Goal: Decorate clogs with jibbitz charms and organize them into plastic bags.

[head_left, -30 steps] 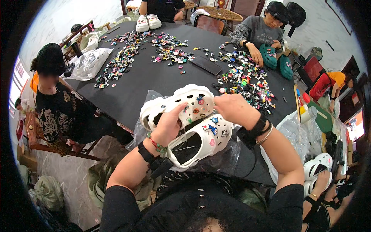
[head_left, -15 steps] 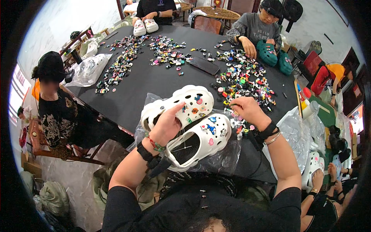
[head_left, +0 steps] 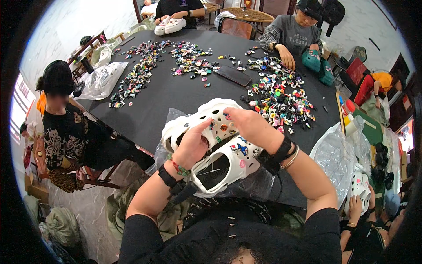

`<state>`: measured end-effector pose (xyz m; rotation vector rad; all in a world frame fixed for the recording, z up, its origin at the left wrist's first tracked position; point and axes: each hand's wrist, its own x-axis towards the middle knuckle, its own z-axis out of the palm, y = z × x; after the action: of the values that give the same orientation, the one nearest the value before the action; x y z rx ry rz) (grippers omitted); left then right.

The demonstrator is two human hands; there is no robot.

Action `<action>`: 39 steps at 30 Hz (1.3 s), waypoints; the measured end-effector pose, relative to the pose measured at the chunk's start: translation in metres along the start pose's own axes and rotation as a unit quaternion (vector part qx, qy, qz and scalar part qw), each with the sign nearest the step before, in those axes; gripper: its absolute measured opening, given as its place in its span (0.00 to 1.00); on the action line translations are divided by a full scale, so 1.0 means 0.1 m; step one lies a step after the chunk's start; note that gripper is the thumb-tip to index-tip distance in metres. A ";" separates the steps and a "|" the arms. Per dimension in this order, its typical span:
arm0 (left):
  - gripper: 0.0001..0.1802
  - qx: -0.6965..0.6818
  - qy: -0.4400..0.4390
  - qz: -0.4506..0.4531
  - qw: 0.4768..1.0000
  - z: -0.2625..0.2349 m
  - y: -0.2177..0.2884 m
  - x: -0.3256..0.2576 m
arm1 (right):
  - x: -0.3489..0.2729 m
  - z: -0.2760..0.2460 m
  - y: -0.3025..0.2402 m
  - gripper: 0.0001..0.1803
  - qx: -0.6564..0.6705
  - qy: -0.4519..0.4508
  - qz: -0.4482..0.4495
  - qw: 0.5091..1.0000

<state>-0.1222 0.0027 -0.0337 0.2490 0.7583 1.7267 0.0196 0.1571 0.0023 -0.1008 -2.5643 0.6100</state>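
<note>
Two white clogs lie side by side on clear plastic at the near edge of the black table. My left hand (head_left: 193,143) is closed on the far clog (head_left: 200,118), its thumb stretched across the upper toward the toe. My right hand (head_left: 251,125) rests over that clog's toe, fingertips pinched together at the holes; what they hold, if anything, is hidden. Colourful shoe charms dot the far clog. The near clog (head_left: 212,187) carries a blue charm (head_left: 242,149) and a pink heart charm (head_left: 242,163), and my right wrist partly covers its toe.
Heaps of small charms (head_left: 281,94) spread over the table (head_left: 176,94), with a dark phone (head_left: 234,75) beside them. A clear plastic bag (head_left: 332,152) lies at the right edge. Co-workers around the table handle green clogs (head_left: 311,60) and white clogs (head_left: 169,26).
My right hand has moved left from the charm heap onto the far clog's toe. My left hand keeps its hold. Across the table, a co-worker has turned a pair of white clogs sideways.
</note>
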 end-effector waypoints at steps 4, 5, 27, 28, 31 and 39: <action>0.20 0.001 0.011 0.013 1.000 -0.05 -0.02 0.03 | 0.00 0.08 -0.14 0.16 -0.095 -0.058 -0.015 0.994; 0.19 -0.003 -0.002 0.017 1.000 -0.06 -0.02 0.03 | -0.01 0.08 -0.15 0.17 -0.100 -0.059 -0.012 0.993; 0.16 -0.014 0.011 0.004 1.000 -0.18 0.02 0.09 | 0.07 0.09 -0.08 0.18 -0.016 -0.060 0.007 0.998; 0.16 -0.022 0.002 0.007 1.000 -0.19 0.03 0.08 | 0.05 0.05 -0.05 0.18 -0.006 -0.038 -0.032 0.999; 0.19 0.028 0.001 0.013 1.000 -0.23 0.12 0.01 | -0.05 -0.08 -0.02 0.09 0.024 0.011 0.077 0.997; 0.22 0.035 0.073 0.013 0.997 0.01 0.27 -0.15 | -0.10 -0.22 0.12 0.31 0.048 0.005 0.258 0.965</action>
<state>-0.1385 -0.0138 -0.0129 0.1820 0.9281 1.7582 0.0384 0.1749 0.0091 -0.7518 -2.4947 0.9142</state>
